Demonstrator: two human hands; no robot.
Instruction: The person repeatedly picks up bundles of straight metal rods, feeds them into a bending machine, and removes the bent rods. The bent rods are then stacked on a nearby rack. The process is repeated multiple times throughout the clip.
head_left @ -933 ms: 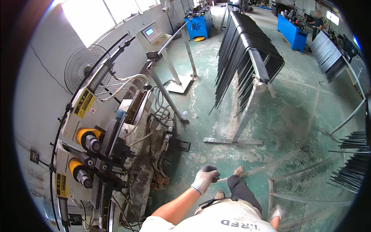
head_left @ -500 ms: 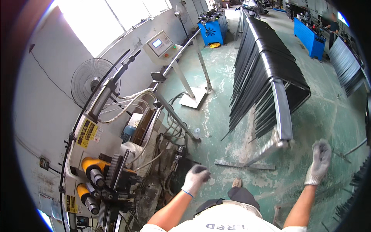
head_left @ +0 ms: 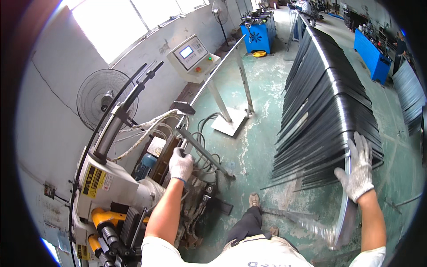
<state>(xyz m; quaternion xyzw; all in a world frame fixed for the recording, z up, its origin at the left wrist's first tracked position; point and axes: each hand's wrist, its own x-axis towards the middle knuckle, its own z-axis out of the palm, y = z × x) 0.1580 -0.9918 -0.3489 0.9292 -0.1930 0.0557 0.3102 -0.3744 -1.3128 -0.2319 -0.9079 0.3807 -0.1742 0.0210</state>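
Observation:
My left hand [head_left: 181,165], in a white knit glove with dark fingertips, is closed beside the machine's metal frame. A pale metal rod [head_left: 183,143] shows just above its knuckles; what lies inside the fingers is hidden. My right hand [head_left: 358,169], gloved alike, rests at the near end of a long rack with its fingers stretched out and thumb apart. It touches the rack's metal beam [head_left: 345,222] and the nearest of many bent black bars [head_left: 331,107] hanging over the beam.
The bending machine [head_left: 118,173] with yellow-orange parts stands at left, before a wall fan [head_left: 106,95]. A control panel [head_left: 189,55] stands on a post with a white base plate [head_left: 229,122]. Blue machines [head_left: 258,38] and two people are farther off. Hoses and a slanted bar lie near my left.
My left hand has moved up and left to the machine's frame. My right hand has come left onto the rack's near end. The view has shifted, and I stand nearer the rack.

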